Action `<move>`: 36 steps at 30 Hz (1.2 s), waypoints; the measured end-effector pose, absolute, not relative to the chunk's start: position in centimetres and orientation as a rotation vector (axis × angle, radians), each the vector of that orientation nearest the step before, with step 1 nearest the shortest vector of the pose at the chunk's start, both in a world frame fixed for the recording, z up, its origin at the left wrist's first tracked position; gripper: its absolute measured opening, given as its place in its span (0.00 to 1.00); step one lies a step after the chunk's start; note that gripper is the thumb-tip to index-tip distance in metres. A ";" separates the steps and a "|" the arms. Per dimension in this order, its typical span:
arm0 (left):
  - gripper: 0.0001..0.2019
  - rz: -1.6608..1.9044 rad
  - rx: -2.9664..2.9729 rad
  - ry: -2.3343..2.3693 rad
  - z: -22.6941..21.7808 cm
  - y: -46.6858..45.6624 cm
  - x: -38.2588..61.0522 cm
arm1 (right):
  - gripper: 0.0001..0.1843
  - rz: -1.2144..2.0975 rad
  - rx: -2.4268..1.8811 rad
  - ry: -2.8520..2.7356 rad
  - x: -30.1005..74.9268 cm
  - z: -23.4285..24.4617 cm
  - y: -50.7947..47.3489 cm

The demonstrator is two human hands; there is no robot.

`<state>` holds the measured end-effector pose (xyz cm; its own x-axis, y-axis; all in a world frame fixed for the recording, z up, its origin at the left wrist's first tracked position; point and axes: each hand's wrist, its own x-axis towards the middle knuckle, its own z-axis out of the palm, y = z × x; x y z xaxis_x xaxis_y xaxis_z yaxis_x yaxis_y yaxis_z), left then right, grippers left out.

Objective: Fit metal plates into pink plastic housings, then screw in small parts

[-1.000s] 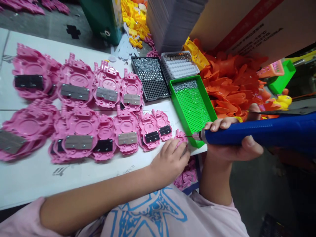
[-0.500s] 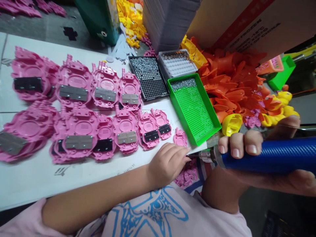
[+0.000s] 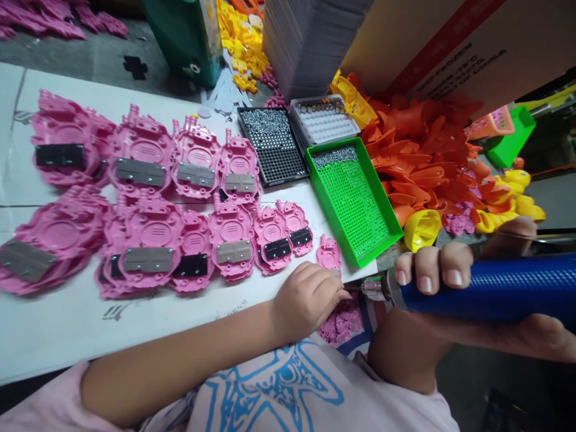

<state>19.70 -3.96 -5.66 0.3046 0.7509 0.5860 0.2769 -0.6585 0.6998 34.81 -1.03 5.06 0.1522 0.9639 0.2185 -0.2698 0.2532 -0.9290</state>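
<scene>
Your right hand (image 3: 454, 294) is wrapped around the blue driver (image 3: 490, 287), held level with its bit tip pointing left, just off the bench's near right corner. Your left hand (image 3: 308, 297) rests curled at that same corner, fingertips meeting the bit tip; whether it pinches a screw or a small part there is hidden by the fingers. Just beyond the knuckles lies one small pink shell (image 3: 329, 254), with no plate on it that you can see. Two rows of larger pink shells (image 3: 193, 210) run along the bench to the left, most already carrying a grey or black plate (image 3: 232, 251) with screws in it, so the bulk of the laid-out pieces look finished and the small shell by your hand seems to be what is left. The green tray (image 3: 353, 201) sits at the right edge with screws heaped at its far end, the black tray (image 3: 273, 144) and white tray (image 3: 324, 117) behind it also stocked. More pink parts (image 3: 342, 321) lie below the bench edge, near your left wrist.
</scene>
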 end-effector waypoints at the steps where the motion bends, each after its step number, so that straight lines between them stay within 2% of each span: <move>1: 0.09 1.331 2.105 0.911 -5.6 -4.0 19.7 | 0.27 1.080 -0.861 -1.017 34.7 5.0 -1.0; 5: 0.10 1.323 2.109 0.913 -5.7 -4.0 19.7 | 0.26 1.103 -0.794 -1.045 34.4 4.9 -0.8; 11: 0.09 1.316 2.081 0.910 -5.8 -4.0 19.8 | 0.32 1.167 -0.739 -1.016 34.7 4.5 -0.9; 15: 0.09 1.321 2.048 0.944 -5.8 -4.1 19.8 | 0.29 1.203 -0.661 -1.086 34.9 4.4 -0.9; 20: 0.12 1.504 2.017 0.973 -6.0 -4.5 19.8 | 0.24 1.116 -0.764 -1.173 35.0 4.5 -0.2; 24: 0.07 1.250 2.316 0.932 -6.1 -4.5 19.9 | 0.19 1.003 -0.804 -1.182 34.8 3.6 1.1; 29: 0.07 0.984 2.477 1.063 -6.4 -4.2 20.3 | 0.20 0.952 -0.802 -1.143 34.1 1.9 2.6; 36: 0.06 0.937 2.505 1.091 -7.0 -4.3 20.5 | 0.15 0.934 -0.833 -1.131 33.5 1.4 3.2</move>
<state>20.48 -4.32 -7.00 0.5120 0.7260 0.4592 0.5633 -0.6873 0.4585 33.54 3.22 1.35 0.1564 0.9195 0.3606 -0.1806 0.3855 -0.9048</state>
